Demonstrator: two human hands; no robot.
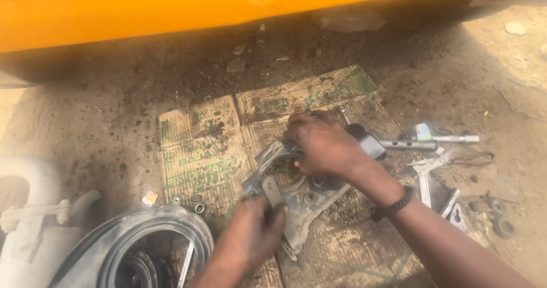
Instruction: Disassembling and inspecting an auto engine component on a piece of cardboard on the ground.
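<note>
My left hand (250,234) grips a flat metal tool (272,192) against the grey metal bracket (302,199), which lies on the flattened cardboard (205,145) on the dirt. My right hand (322,145) is clenched over the bracket's top, beside a black block (367,141). Wrenches (430,143) lie to the right. The round clear tub (145,248), lower left, holds dark ring-shaped parts.

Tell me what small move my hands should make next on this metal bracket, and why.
Probably keep the left hand pressing down on the bracket's near edge while the right hand works its top end. The bracket lies loose on the cardboard, so it could slip unless pinned.
</note>
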